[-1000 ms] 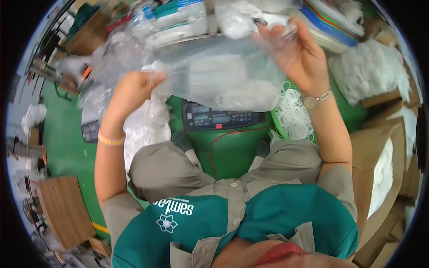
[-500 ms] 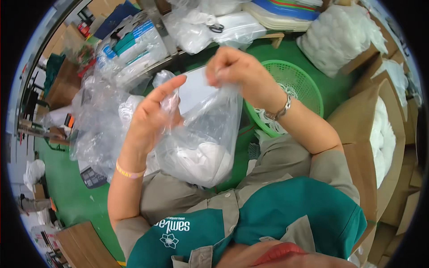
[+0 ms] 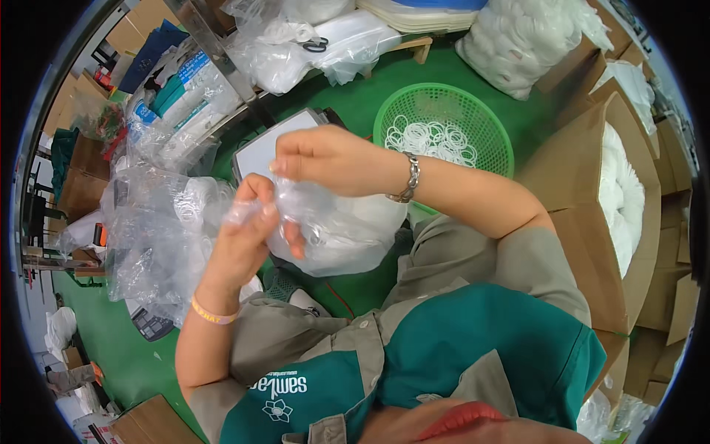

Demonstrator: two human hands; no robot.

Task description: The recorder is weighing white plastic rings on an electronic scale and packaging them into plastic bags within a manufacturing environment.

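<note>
A clear plastic bag [image 3: 333,255] with something white inside hangs in front of me, its neck gathered up between my hands. My left hand [image 3: 248,229] is wrapped round the gathered neck, fingers curled. Just above it and almost touching, my right hand [image 3: 318,157] pinches the upper part of the plastic with thumb and fingertips. Behind the hands, partly covered by them, is a flat pale platform [image 3: 255,152], like the top of a scale. I cannot make out the exact kind of the bag's white contents.
A green mesh basket [image 3: 505,133] holding white rings [image 3: 436,142] stands beyond my right forearm. Crumpled clear bags [image 3: 159,237] lie at left. An open carton [image 3: 566,244] with white filling is at right. Scissors [image 3: 316,44] rest on wrapped packs [image 3: 355,41].
My hands have come together; the right moved left and down toward the left. The bag's mouth, spread before, is now bunched, and the bag swung up to the right. The view has shifted slightly.
</note>
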